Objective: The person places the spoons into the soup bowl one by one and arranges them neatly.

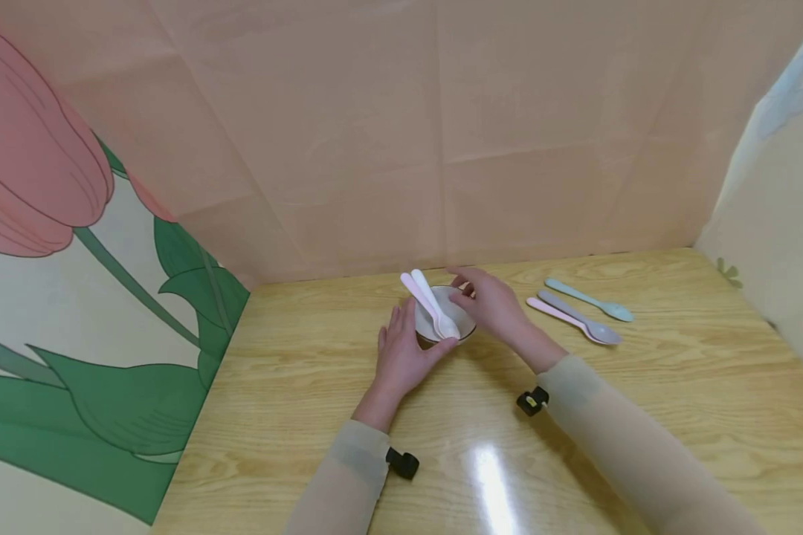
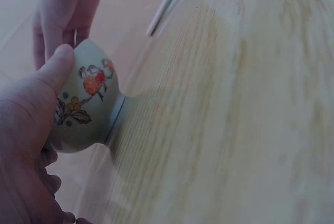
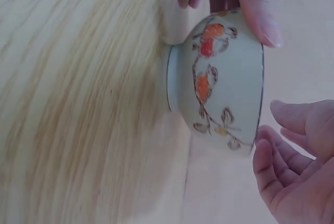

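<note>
Peach paper walls and a tulip-printed panel enclose a glossy wooden table point(image 1: 308, 386), on which a small footed bowl point(image 1: 444, 318) stands near the middle, toward the back edge. Two pale spoons point(image 1: 431, 305), one white and one pink, rest inside the bowl with handles slanting up past its far-left rim. Three more spoons point(image 1: 585, 312) lie loose on the table to the right, apart from the bowl. The left hand point(image 1: 401, 357) holds the bowl's near-left wall, thumb curled onto the rim and the other fingers round the side. The right hand point(image 1: 491, 303) is at the bowl's right rim, fingers loosely spread; the right wrist view shows it just clear of the wall, gripping nothing. The bowl appears to be glazed ceramic with a painted fruit-and-leaf motif: judged stiff, smooth and possibly slippery, light, yet breakable if tipped or dropped. Its narrow foot gives little base, so the wall below the rim, taken from opposite sides, looks the soundest hold. The spoons look like light, rigid plastic and may shift if the bowl tilts.
</note>
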`<move>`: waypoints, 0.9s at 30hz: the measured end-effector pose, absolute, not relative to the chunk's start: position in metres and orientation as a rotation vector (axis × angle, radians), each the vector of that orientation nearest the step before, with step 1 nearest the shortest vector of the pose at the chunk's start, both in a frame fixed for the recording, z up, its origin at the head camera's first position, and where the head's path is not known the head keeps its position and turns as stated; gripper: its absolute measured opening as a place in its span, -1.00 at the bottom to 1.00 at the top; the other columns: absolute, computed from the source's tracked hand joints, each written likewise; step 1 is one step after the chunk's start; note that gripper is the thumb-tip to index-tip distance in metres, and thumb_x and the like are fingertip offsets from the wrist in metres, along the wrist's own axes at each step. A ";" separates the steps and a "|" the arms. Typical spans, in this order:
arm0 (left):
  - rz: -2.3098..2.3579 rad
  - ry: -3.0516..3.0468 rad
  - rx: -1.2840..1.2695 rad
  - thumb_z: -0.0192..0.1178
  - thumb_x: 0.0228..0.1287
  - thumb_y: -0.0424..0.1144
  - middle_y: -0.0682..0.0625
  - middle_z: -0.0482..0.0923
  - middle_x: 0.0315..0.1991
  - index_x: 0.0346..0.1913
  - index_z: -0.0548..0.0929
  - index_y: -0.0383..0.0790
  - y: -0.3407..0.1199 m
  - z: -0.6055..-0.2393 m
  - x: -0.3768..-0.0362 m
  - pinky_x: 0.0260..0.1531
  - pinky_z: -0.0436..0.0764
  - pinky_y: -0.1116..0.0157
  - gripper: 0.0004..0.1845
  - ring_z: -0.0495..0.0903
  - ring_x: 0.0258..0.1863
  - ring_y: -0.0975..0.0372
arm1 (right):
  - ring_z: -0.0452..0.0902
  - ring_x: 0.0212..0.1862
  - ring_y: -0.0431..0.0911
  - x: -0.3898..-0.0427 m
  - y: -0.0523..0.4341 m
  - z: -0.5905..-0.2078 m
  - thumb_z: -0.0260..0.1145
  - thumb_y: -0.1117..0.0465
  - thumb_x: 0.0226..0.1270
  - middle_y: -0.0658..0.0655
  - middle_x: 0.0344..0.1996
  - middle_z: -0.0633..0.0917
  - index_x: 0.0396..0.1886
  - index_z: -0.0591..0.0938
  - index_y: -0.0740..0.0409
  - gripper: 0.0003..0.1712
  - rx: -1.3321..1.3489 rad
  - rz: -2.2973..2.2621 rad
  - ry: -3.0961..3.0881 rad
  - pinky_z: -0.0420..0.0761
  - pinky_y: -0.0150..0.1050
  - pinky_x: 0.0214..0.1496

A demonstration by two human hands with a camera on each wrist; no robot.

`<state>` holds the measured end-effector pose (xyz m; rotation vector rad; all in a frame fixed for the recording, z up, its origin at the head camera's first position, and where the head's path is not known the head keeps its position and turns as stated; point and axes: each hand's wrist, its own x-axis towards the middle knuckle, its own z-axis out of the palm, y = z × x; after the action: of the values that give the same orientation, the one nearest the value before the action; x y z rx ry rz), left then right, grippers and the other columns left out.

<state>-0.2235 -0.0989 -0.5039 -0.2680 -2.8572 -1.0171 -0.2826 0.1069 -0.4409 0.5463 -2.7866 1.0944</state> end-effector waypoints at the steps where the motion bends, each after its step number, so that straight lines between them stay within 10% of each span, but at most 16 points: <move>1: -1.021 -2.854 -0.270 0.28 0.34 0.58 -0.12 0.07 0.78 0.82 -0.03 -0.10 -0.099 -0.504 -0.224 0.59 0.04 -0.41 0.29 -0.03 0.77 -0.11 | 0.74 0.08 0.14 -0.281 0.109 -0.440 0.45 0.22 0.62 0.23 0.14 0.78 0.57 0.56 0.15 -0.39 0.535 1.087 -2.782 0.72 0.12 0.02; 27: -1.024 -2.846 -0.260 0.35 0.32 0.52 -0.14 0.07 0.78 0.81 0.01 -0.15 -0.099 -0.504 -0.223 0.62 0.01 -0.35 0.29 -0.02 0.77 -0.13 | 0.69 0.13 0.26 -0.250 0.202 -0.442 0.49 0.10 0.60 0.30 0.16 0.77 0.53 0.59 0.24 -0.37 0.340 1.005 -2.709 0.63 0.26 0.00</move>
<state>-0.2232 -0.0988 -0.5035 -0.2605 -2.8464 -1.0238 -0.2497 0.2021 -0.4419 0.3397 -2.7094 1.0045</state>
